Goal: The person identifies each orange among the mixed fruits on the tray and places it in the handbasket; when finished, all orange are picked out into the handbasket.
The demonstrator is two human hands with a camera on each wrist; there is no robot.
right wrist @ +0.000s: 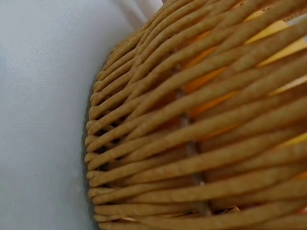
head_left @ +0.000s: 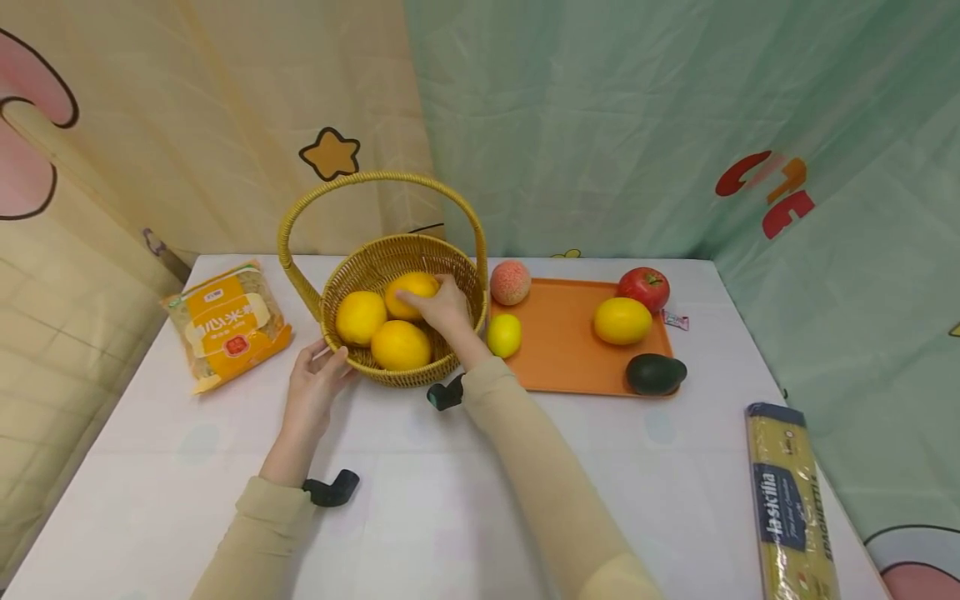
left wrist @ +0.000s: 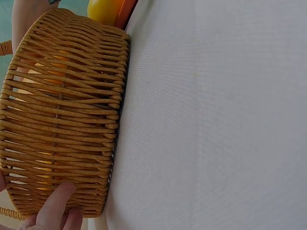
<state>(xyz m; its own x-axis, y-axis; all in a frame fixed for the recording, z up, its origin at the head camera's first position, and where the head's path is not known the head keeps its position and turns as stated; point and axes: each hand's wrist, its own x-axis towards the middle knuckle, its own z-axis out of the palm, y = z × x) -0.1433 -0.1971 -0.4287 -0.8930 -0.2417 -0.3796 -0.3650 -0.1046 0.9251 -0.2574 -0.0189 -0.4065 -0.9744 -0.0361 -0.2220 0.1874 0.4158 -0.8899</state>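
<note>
A woven wicker basket (head_left: 382,252) with a tall arched handle stands on the white table. Inside lie smooth yellow-orange oval fruits: one at the left (head_left: 361,317), one at the front (head_left: 401,345) and one further back (head_left: 410,290). My right hand (head_left: 450,315) reaches over the basket's right side and grips the back fruit, thumb on its front. At the basket's left front, my left hand (head_left: 313,388) holds the rim, fingers against the woven side in the left wrist view. Wicker (right wrist: 192,143) fills most of the right wrist view, which hides the right hand.
Right of the basket, an orange tray (head_left: 566,354) bears a yellow lemon (head_left: 622,322), a red tomato (head_left: 643,288) and a dark avocado (head_left: 656,374). A peach (head_left: 511,282) and a small lemon (head_left: 504,336) sit at its left edge. Bagged food (head_left: 228,327) lies left, spaghetti (head_left: 791,500) right.
</note>
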